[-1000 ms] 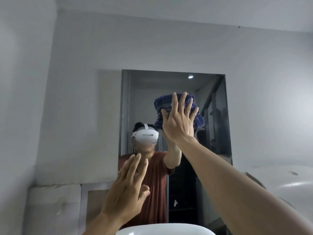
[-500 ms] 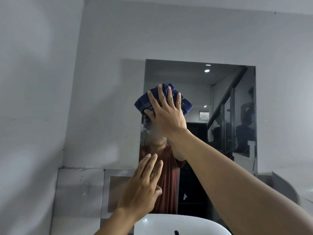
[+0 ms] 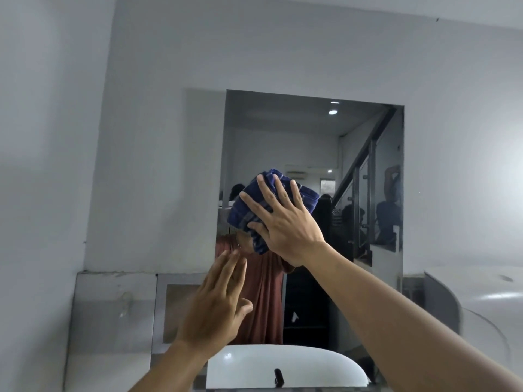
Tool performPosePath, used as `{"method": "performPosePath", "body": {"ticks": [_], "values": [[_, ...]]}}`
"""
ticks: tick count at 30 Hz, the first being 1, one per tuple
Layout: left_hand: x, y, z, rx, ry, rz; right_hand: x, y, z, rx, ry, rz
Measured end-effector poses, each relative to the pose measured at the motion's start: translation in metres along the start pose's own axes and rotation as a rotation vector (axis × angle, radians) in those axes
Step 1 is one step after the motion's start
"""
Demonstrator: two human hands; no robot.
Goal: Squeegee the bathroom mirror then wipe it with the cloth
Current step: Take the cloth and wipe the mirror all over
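Note:
The rectangular mirror [image 3: 311, 142] hangs on the grey wall above the basin. A bunched dark blue cloth [image 3: 249, 202] lies against the glass near the mirror's left-middle. My right hand [image 3: 283, 222] presses flat on the cloth with its fingers spread and straight. My left hand [image 3: 218, 301] is raised lower down at the mirror's bottom left, fingers straight and close together, holding nothing; whether it touches the glass is unclear. No squeegee is in view.
A white basin [image 3: 283, 366] with a dark tap [image 3: 278, 377] sits below the mirror. A white curved fixture [image 3: 486, 301] stands at the right. Pale tiles [image 3: 113, 306] line the wall at the lower left. The mirror reflects a staircase and people.
My right hand has slid the cloth down and leftward across the glass from the upper area to the middle. My left hand has stayed raised at the lower left. The camera's view has shifted.

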State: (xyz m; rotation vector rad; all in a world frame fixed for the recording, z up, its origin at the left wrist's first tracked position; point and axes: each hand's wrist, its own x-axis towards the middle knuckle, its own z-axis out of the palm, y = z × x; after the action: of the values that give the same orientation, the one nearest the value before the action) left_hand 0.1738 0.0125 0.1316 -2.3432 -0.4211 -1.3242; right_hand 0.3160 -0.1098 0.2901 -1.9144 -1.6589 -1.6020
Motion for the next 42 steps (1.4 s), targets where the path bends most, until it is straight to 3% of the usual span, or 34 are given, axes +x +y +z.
{"method": "performPosePath", "body": {"ticks": [25, 30, 35, 42], "values": [[0.004, 0.015, -0.006, -0.035, -0.079, -0.072, -0.053, 0.129, 0.004, 0.17, 0.144, 0.657], [0.001, 0.016, 0.0, 0.068, -0.067, -0.032, -0.075, 0.135, 0.011, 0.195, 0.157, 0.768], [-0.011, 0.009, 0.015, 0.202, -0.237, 0.0, -0.096, 0.114, 0.026, 0.223, 0.16, 0.838], [-0.044, 0.023, 0.007, 0.047, -0.052, -0.002, -0.123, 0.083, 0.042, 0.225, 0.116, 0.868]]}}
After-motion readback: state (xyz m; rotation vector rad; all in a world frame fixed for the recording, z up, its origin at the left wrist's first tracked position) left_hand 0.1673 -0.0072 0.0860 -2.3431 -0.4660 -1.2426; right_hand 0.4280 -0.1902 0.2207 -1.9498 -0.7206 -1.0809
